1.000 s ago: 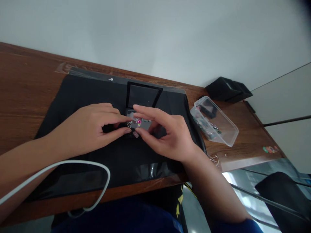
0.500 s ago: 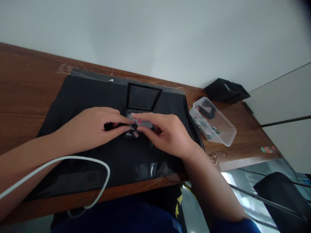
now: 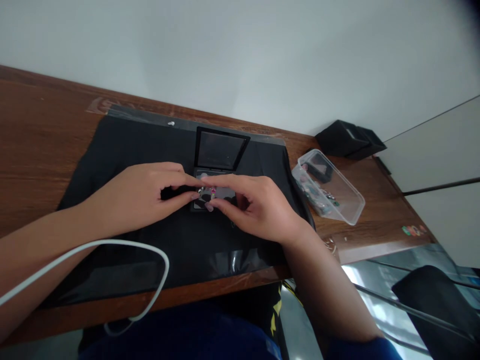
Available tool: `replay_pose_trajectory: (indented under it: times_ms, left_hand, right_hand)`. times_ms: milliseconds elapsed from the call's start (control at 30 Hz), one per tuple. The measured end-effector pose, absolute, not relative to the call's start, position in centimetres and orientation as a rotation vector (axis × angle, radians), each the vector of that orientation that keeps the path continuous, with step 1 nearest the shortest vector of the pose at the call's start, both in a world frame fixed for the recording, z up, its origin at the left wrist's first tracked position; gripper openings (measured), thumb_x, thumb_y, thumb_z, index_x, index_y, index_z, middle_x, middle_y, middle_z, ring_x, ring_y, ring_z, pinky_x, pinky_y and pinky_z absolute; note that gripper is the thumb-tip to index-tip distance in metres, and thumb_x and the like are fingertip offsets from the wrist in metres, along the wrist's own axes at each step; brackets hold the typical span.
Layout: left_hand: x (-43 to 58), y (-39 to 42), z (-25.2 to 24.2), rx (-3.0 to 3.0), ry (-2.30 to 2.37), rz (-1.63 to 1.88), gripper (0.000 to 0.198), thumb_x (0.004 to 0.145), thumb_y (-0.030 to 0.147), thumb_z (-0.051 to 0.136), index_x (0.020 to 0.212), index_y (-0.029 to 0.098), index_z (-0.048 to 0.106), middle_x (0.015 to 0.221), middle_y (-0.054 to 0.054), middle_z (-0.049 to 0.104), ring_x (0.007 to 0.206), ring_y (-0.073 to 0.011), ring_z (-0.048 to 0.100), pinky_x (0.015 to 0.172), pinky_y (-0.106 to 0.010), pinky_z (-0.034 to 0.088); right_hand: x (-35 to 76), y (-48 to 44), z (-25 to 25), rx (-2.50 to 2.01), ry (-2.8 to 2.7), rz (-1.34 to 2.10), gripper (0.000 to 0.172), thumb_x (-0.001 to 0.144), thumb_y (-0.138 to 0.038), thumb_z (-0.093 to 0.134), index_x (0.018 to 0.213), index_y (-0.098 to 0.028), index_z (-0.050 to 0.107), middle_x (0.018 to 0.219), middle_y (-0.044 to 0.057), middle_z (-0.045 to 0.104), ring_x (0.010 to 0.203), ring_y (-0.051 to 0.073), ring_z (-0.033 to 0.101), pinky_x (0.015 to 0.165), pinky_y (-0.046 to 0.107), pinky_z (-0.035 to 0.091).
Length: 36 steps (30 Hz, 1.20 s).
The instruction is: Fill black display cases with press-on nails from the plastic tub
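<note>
A small piece of beaded jewellery (image 3: 213, 192) with a bright pink bead and silvery parts lies between my fingertips. My left hand (image 3: 157, 187) has thumb and forefinger closed on its silvery left end. My right hand (image 3: 258, 202) curls round it from the other side, forefinger along the top and thumb along the bottom. Under them sits a flat black case (image 3: 198, 205), its lid (image 3: 221, 150) with a clear window raised at the back. My fingers hide much of the case's inside and part of the jewellery.
A black mat (image 3: 150, 135) covers the wooden table (image 3: 41, 130). To the right, a clear plastic tub (image 3: 348, 200) holds small packets and a dark case. Black boxes (image 3: 345, 140) stand against the wall. A white cable (image 3: 112, 242) crosses in front of my left forearm.
My right thumb has shifted slightly left and down, and the two forefingers now meet over the jewellery. A dark piece with a pale tag below the fingers has changed position or become covered.
</note>
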State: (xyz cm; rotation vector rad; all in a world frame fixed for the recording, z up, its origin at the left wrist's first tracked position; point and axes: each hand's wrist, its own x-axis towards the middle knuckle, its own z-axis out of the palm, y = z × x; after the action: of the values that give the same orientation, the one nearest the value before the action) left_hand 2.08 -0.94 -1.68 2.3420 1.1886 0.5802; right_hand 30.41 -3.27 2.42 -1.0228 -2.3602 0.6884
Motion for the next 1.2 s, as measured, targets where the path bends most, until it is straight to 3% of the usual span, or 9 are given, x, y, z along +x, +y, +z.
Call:
replay_pose_trajectory:
  times_ms: [133, 300, 467, 767, 967, 1200]
  left_hand:
    - [2.33, -0.88, -1.59, 2.309, 1.175, 0.588, 0.040, 0.108, 0.060, 0.062, 0.122, 0.038, 0.092, 0.096, -0.002, 0.081, 0.078, -0.0210, 0.071, 0.074, -0.035, 0.051]
    - [2.57, -0.86, -1.35, 2.228, 1.187, 0.561, 0.038, 0.104, 0.061, 0.064, 0.108, 0.035, 0.092, 0.089, -0.001, 0.078, 0.076, -0.0199, 0.068, 0.072, -0.034, 0.050]
    - [2.62, -0.86, -1.51, 2.241, 1.200, 0.548, 0.037, 0.102, 0.060, 0.068, 0.116, 0.035, 0.091, 0.081, 0.000, 0.066, 0.072, -0.0188, 0.063, 0.070, -0.033, 0.048]
    - [2.77, -1.08, -1.62, 2.213, 1.220, 0.571, 0.039, 0.097, 0.069, 0.072, 0.109, 0.037, 0.091, 0.080, -0.001, 0.065, 0.071, -0.0203, 0.063, 0.068, -0.035, 0.048]
    - [2.91, -0.97, -1.57, 2.238, 1.169, 0.595, 0.031, 0.098, 0.057, 0.070, 0.108, 0.036, 0.091, 0.076, 0.001, 0.062, 0.067, -0.0181, 0.060, 0.064, -0.032, 0.046]
    - [2.72, -0.89, -1.80, 2.241, 1.158, 0.573, 0.039, 0.102, 0.058, 0.067, 0.119, 0.034, 0.092, 0.081, 0.000, 0.067, 0.073, -0.0182, 0.063, 0.070, -0.032, 0.049]
  right_hand:
    - [30.58, -2.72, 2.28, -1.098, -2.369, 0.668, 0.040, 0.111, -0.023, 0.069, 0.150, -0.024, 0.078, 0.130, 0.006, 0.089, 0.097, 0.017, 0.083, 0.082, 0.026, 0.059]
    - [30.24, -2.51, 2.41, -1.203, -2.421, 0.690, 0.044, 0.107, -0.019, 0.072, 0.149, -0.027, 0.079, 0.136, 0.004, 0.089, 0.090, 0.017, 0.082, 0.080, 0.027, 0.057]
    - [29.95, -2.72, 2.63, -1.247, -2.440, 0.699, 0.048, 0.105, -0.015, 0.072, 0.151, -0.027, 0.079, 0.139, 0.003, 0.088, 0.090, 0.017, 0.083, 0.080, 0.028, 0.057]
    - [30.15, -2.93, 2.64, -1.184, -2.488, 0.690, 0.049, 0.109, -0.015, 0.067, 0.154, -0.029, 0.077, 0.149, 0.004, 0.084, 0.095, 0.019, 0.084, 0.087, 0.031, 0.059]
    - [30.20, -3.02, 2.76, -1.137, -2.512, 0.722, 0.051, 0.109, -0.013, 0.066, 0.156, -0.028, 0.076, 0.146, 0.004, 0.086, 0.095, 0.019, 0.083, 0.086, 0.031, 0.056]
    - [30.18, -2.91, 2.64, -1.157, -2.464, 0.682, 0.042, 0.106, -0.011, 0.069, 0.142, -0.028, 0.081, 0.130, 0.003, 0.090, 0.100, 0.019, 0.082, 0.083, 0.029, 0.053]
